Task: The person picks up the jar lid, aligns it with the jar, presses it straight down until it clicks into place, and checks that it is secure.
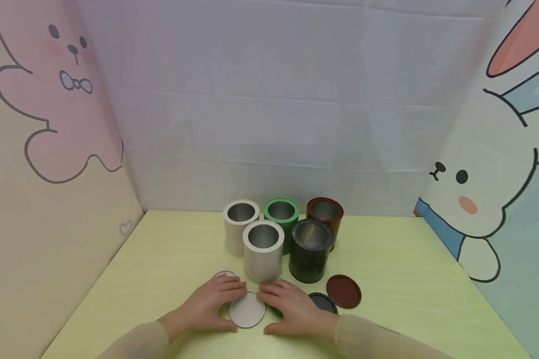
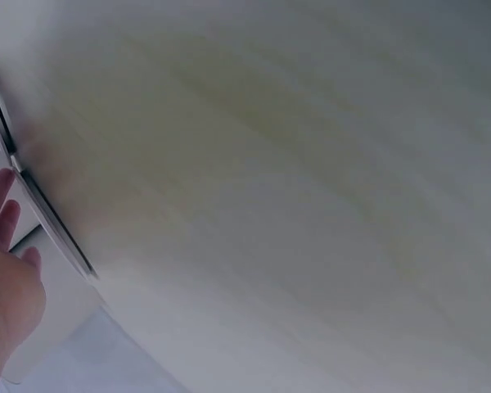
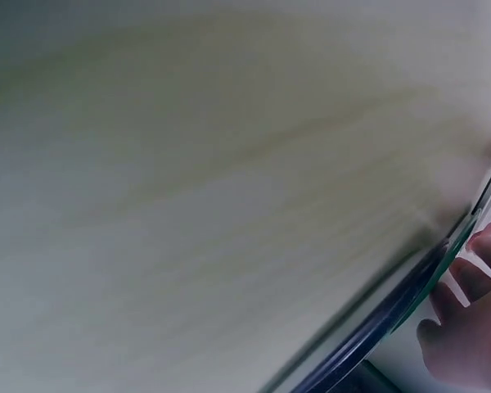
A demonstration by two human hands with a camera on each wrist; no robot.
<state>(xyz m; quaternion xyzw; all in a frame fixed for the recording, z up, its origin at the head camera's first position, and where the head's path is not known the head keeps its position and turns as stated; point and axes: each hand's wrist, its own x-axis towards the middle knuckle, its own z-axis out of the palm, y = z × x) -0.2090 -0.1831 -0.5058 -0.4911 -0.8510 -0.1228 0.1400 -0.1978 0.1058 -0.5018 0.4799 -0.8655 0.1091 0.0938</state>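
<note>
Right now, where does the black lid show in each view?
Head: the black lid is low, right of centre, partly hidden by the right sleeve and wrist.
Left wrist: not visible.
Right wrist: a dark rim at the bottom, right of centre, seen nearly edge-on.
Landmark shared by head and right wrist: the right grip.

One lid (image 1: 247, 310) is white, the table (image 1: 404, 289) yellow-green.
</note>
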